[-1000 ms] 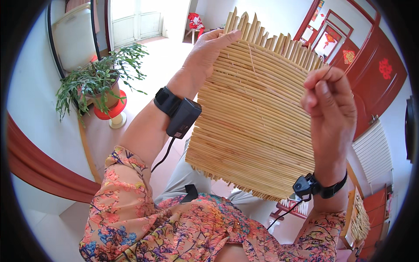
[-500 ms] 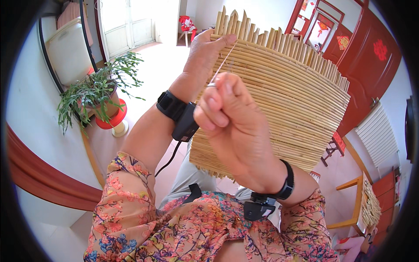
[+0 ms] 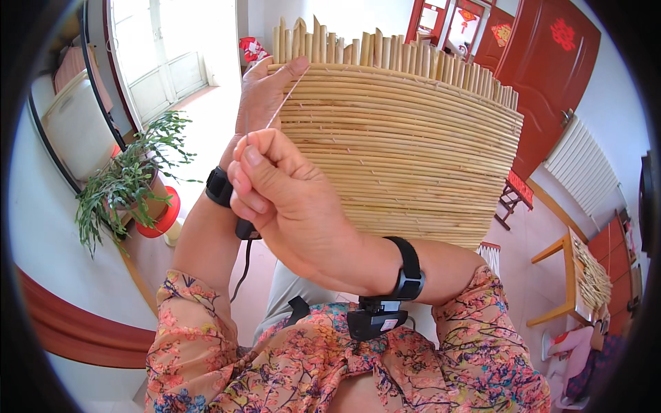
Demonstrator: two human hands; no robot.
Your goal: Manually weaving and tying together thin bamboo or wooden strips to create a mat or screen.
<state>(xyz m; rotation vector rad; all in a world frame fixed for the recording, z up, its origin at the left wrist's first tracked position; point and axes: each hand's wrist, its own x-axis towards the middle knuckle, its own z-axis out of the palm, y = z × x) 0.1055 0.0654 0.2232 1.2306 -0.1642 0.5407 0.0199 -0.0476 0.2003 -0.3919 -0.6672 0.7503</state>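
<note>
A panel of straw-coloured stalks point(image 3: 399, 158) stands tilted in front of me, its crosswise stalks laid over upright ones whose uneven ends stick up along the top. My left hand point(image 3: 260, 93) is closed on its upper left corner, thumb on the front face, the other fingers mostly hidden behind. A pale thread point(image 3: 288, 98) runs taut from the front face near that thumb down to my right hand point(image 3: 289, 199). That hand is pinched closed before the panel's left side, and a thin dark needle point(image 3: 246, 124) points up from its fingertips. Small thread stitches dot the stalks.
A leafy potted plant point(image 3: 127, 186) stands on a red-topped stand at left. On the right are a low red stool point(image 3: 513, 196), a white radiator point(image 3: 585, 179) and a wooden frame table point(image 3: 571, 275) with loose stalks. Another person's pink-clad leg point(image 3: 575, 351) shows below it.
The panel and both hands sit farther left in the picture, as does the room. My right hand has turned, its forearm now lying flatter, and the needle has come into sight. The thread stays taut.
</note>
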